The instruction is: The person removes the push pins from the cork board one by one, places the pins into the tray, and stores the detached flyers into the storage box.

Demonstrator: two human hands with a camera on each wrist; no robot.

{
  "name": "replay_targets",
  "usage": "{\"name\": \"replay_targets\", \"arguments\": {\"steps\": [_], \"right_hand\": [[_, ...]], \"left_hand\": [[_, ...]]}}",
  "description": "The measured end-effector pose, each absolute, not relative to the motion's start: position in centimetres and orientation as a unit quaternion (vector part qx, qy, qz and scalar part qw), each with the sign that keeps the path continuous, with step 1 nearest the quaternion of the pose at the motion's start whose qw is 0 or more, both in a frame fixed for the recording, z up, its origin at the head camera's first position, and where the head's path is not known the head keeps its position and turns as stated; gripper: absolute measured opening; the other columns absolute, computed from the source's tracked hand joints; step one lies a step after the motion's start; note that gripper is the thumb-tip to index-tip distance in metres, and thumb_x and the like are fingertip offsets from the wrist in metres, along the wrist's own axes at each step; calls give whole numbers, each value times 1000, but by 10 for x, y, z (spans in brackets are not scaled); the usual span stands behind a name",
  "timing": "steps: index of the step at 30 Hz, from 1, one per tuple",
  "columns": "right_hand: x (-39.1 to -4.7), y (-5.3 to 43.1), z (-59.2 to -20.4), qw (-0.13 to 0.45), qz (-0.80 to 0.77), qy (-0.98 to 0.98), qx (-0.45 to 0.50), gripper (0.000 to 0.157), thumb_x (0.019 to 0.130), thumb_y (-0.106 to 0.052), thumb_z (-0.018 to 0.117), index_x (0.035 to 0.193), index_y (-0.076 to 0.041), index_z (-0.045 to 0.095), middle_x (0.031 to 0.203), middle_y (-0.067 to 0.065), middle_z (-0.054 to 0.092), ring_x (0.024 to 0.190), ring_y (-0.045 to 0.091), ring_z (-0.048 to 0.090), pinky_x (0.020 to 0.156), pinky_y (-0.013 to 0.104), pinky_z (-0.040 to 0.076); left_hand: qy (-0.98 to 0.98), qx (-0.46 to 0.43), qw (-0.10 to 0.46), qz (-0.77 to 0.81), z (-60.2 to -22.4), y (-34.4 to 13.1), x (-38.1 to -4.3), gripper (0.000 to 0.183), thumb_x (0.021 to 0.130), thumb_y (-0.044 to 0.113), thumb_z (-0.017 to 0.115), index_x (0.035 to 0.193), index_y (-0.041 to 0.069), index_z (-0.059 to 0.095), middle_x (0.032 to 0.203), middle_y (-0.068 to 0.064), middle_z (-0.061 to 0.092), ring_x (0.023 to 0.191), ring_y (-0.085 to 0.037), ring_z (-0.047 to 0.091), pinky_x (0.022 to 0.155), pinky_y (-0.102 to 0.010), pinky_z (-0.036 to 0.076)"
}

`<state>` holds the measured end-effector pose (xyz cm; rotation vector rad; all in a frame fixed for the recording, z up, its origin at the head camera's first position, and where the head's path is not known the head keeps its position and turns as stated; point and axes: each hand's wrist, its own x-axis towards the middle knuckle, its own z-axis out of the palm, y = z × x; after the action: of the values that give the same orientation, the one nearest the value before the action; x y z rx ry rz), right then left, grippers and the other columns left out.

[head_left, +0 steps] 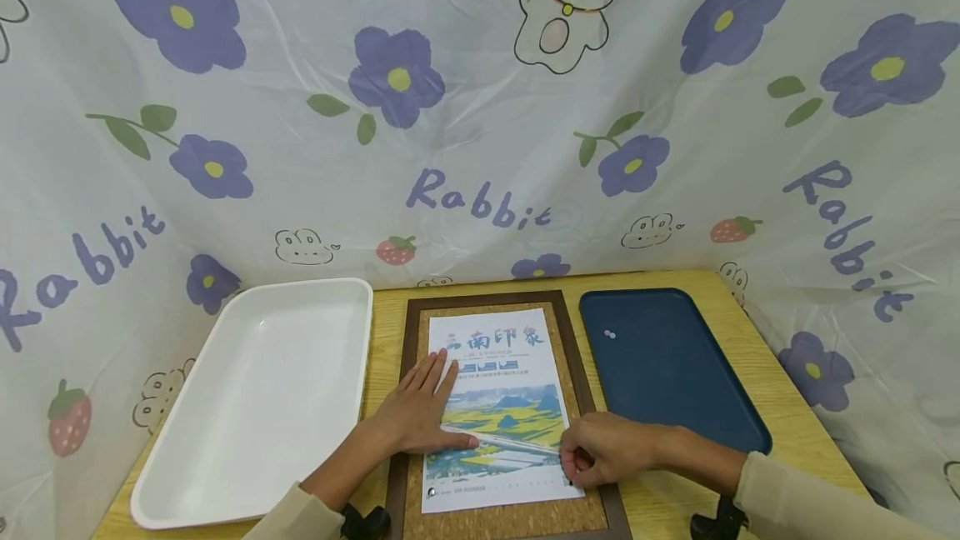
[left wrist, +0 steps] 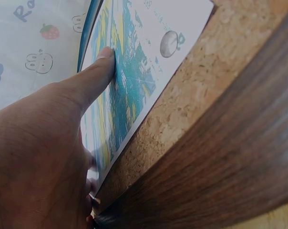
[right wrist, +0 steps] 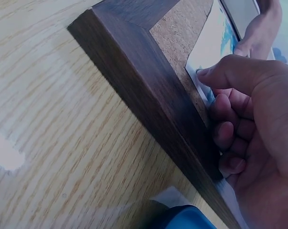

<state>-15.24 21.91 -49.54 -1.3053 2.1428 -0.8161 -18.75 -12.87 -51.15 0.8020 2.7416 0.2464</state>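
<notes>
Sleeves (head_left: pixel 813 486): beige, both coming in at the bottom edge, w/ dark straps (head_left: pixel 365 522) at my wrists.
L hand (head_left: pixel 414 419): spread wide, palm down; fingers straight, thumb stuck out across the print. Presses on the sheet, grips nothing.
R hand (head_left: pixel 611 447): curled up tight, thumb tip down on the sheet's lower R corner, knuckles over the frame edge. Can't tell if there's a bead under that thumb (my own fingers block it).
Poster (head_left: pixel 521 402): on the cork (head_left: pixel 487 525), inside the brown frame (head_left: pixel 617 515), btwn the two trays; mtn/field print, title at the far end.
Crease: pale streaks run from L thumb to R hand, so the paper's prob. buckled there, not flat.
Clear bead (left wrist: pixel 169 44): on the poster's lower L corner, just inside the edge.
Blue tray (head_left: pixel 675 382): to the R, w/ 2 small beads (head_left: pixel 610 334) near its L side.
White tray (head_left: pixel 277 390): to the L, on the same wood table (head_left: pixel 798 419).
Risk, paper: if R thumb shoves inward while L palm pins the middle, that buckle could set as a permanent fold, or the corner could end up crooked.
Risk, bead: a sideways tug might pop it loose or tear the corner.
</notes>
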Motion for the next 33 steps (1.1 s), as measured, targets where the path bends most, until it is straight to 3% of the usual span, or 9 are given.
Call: {"name": "replay_targets", "arguments": {"steps": [17,27,33], "right_hand": [[-152,228,-498,298,-425,741,-426,11,101,-3,68,97,-9,76,85,-1,70,68,-6,52,60,15,47],[-157,230,-501,266,-473,740,-398,11,98,3,67,94,-3,76,86,10,73,67,-3,50,61,15,44],[-157,227,-504,252,-499,732,-390,13,96,5,65,94,-2,76,87,11,73,68,-2,52,61,17,45]], "left_hand": [[949,272,137,84,-515,-128,-188,126,85,87,60,171,6,14,177,-20,4,164,-39,5,130,-58,13],[949,276,136,72,-519,-129,-191,129,84,91,54,171,7,11,177,-20,1,164,-39,3,130,-58,14],[948,276,139,75,-514,-128,-188,128,85,91,54,171,5,12,177,-21,3,163,-40,5,130,-58,14]]}}
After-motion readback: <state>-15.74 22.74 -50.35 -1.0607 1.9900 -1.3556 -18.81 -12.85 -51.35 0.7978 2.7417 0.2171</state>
